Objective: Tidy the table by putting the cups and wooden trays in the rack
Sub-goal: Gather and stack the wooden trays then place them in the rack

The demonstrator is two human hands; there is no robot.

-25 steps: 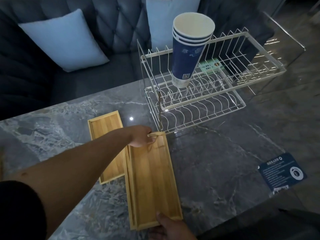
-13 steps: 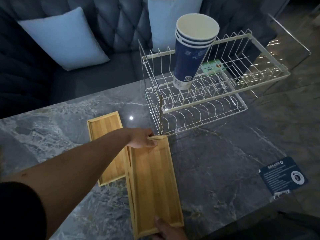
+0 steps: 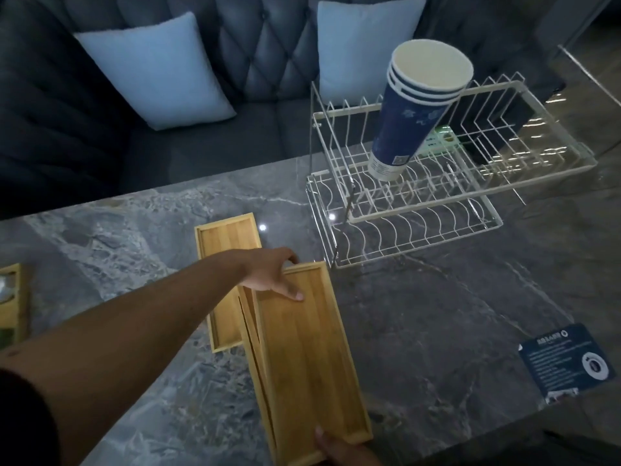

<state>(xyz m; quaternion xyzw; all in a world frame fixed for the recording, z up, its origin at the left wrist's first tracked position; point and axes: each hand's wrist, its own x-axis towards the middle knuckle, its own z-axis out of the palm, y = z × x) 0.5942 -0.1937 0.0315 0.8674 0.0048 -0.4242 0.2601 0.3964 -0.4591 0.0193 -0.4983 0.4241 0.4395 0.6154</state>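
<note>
A long wooden tray [image 3: 307, 358] lies lengthwise on the grey marble table [image 3: 437, 314], with another tray's edge showing just under its left side. My left hand [image 3: 272, 274] grips its far end, thumb inside the tray. My right hand [image 3: 342, 450] holds its near end at the bottom edge of the view. A second wooden tray [image 3: 228, 243] lies flat to the left, partly under my left wrist. A stack of blue paper cups [image 3: 413, 109] leans in the upper tier of the white wire rack [image 3: 470, 200] at the back right.
A dark blue card [image 3: 568, 361] lies near the table's right front edge. A wooden holder [image 3: 13, 297] shows at the far left edge. Behind the table stands a dark tufted sofa [image 3: 235, 45] with two pale blue cushions [image 3: 154, 65].
The view shifted so the rack and trays sit further right. My left hand's thumb has moved onto the inside of the tray's far end; my right hand still holds the near end.
</note>
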